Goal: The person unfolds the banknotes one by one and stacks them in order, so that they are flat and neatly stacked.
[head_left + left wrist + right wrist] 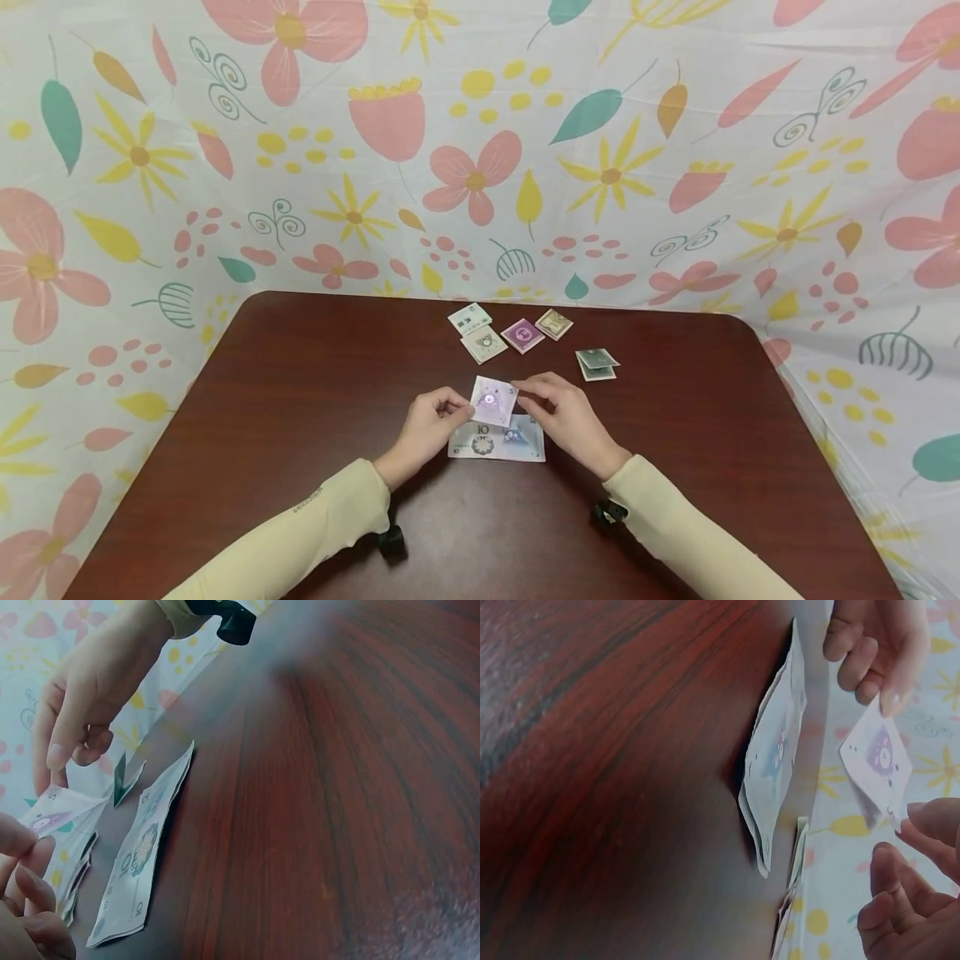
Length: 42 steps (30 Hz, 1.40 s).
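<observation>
A folded purple paper note (492, 400) marked 5 is held up above the table between both hands. My left hand (429, 427) pinches its left corner between thumb and fingertip, while my right hand (567, 415) pinches the upper right corner. Below the purple note lies a larger, unfolded pale blue note (497, 446) marked 10, creased and slightly raised off the wood. In the left wrist view, the purple note (56, 810) stretches between the fingertips of both hands. The right wrist view shows its printed face (877, 757) hanging as a diamond.
Folded notes lie farther back: a pale green one (470, 317), a beige one (483, 343), a magenta one (522, 335) and a brown one (554, 323). A half-open dark green note (597, 363) rests to the right. Behind the brown table (315, 367) hangs a floral cloth (480, 108).
</observation>
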Each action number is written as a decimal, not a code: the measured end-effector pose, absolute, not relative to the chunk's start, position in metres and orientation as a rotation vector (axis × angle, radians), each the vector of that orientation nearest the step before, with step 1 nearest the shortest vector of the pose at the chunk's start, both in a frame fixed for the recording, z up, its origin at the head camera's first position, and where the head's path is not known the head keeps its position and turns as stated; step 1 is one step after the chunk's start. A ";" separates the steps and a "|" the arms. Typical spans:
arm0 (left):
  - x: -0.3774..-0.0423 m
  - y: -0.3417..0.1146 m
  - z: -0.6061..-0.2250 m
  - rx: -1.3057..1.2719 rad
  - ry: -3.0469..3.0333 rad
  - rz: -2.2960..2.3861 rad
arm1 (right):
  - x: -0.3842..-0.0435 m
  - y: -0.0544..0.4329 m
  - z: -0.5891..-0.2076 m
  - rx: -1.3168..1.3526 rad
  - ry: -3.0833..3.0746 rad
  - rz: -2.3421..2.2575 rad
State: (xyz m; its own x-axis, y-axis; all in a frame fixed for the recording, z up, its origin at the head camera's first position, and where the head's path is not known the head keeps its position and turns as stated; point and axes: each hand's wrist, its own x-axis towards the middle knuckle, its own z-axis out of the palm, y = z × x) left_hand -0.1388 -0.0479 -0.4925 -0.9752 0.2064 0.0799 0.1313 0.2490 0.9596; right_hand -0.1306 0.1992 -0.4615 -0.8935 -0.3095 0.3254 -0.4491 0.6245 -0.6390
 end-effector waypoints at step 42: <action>-0.127 -0.047 -0.487 0.270 2.296 1.966 | -0.124 0.192 -0.459 0.278 -2.622 1.668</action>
